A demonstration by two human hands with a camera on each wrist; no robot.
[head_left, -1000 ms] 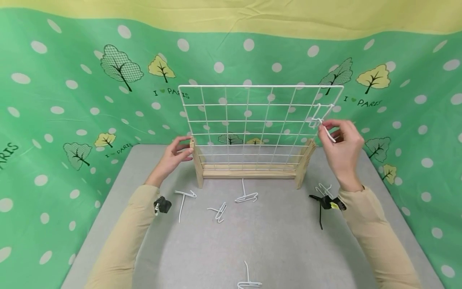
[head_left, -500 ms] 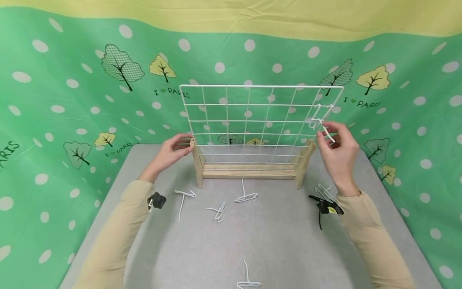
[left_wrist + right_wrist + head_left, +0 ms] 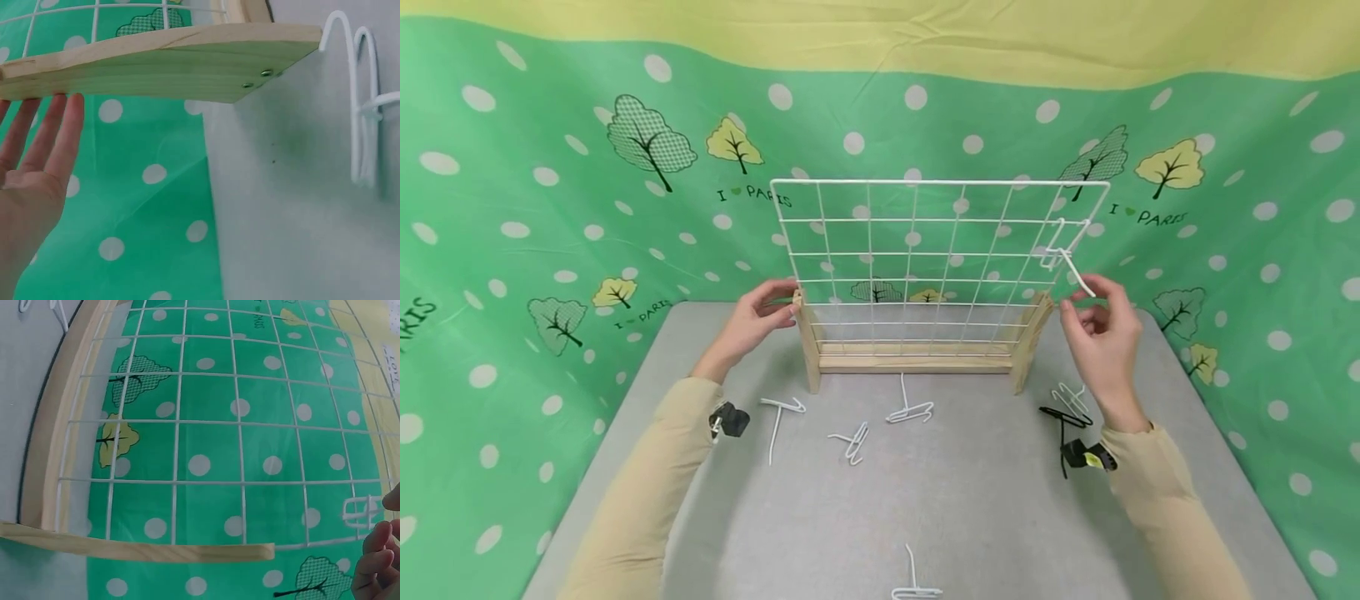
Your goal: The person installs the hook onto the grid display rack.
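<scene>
A white wire grid panel (image 3: 891,253) stands upright in a wooden stand (image 3: 917,364). At its upper right, a white wire hook (image 3: 1077,273) hangs on the grid, its prong slanting out toward the front. My right hand (image 3: 1105,337) is just below the prong's end, fingers loosely curled, index finger beside the tip. In the right wrist view this hand (image 3: 378,556) shows at the right edge near the hook's frame (image 3: 359,511). My left hand (image 3: 748,321) touches the top of the left wooden post (image 3: 808,342); the left wrist view shows straight fingers (image 3: 65,134) against the post's side.
Several white hooks lie on the grey table (image 3: 970,500): one hook (image 3: 781,408) at left, others (image 3: 854,442) toward the middle, one near the front edge (image 3: 916,593). A black hook (image 3: 1063,421) and a white hook (image 3: 1070,400) lie at right. A green curtain (image 3: 587,208) surrounds the table.
My right hand has loosened its fingers from the hook and moved slightly down, leaving the hook hanging on the grid. The left hand stays at the post, its wrist shifted slightly left.
</scene>
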